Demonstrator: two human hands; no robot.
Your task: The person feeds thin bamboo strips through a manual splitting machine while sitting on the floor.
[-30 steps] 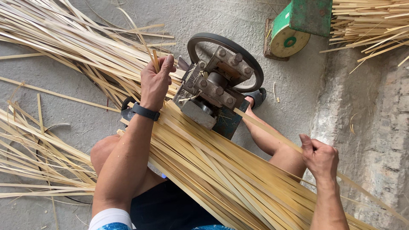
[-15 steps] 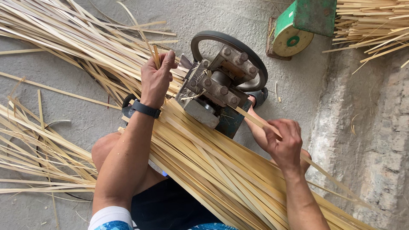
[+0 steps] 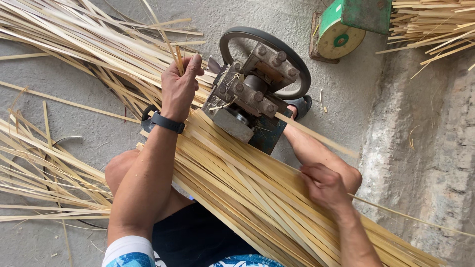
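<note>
A small metal splitting machine [image 3: 250, 101] with bolted rollers and a round black wheel [image 3: 267, 39] stands on the concrete floor in front of me. My left hand [image 3: 179, 86], with a black wristband, is closed on thin bamboo strips [image 3: 170, 49] just left of the machine. My right hand [image 3: 324, 185] rests low at the right on the big bundle of bamboo strips [image 3: 247, 188] lying across my lap, its fingers pinching a strip. One single strip [image 3: 316, 138] sticks out of the machine toward the right.
Loose bamboo strips [image 3: 59, 163] fan over the floor at the left and top left. A green machine [image 3: 351, 22] sits at the top right beside another strip pile [image 3: 435, 22]. A rough concrete ledge [image 3: 420, 148] runs down the right side.
My right hand went from far right up to the machine's outlet, then dropped back onto the bundle on my lap. The left hand stayed by the machine.
</note>
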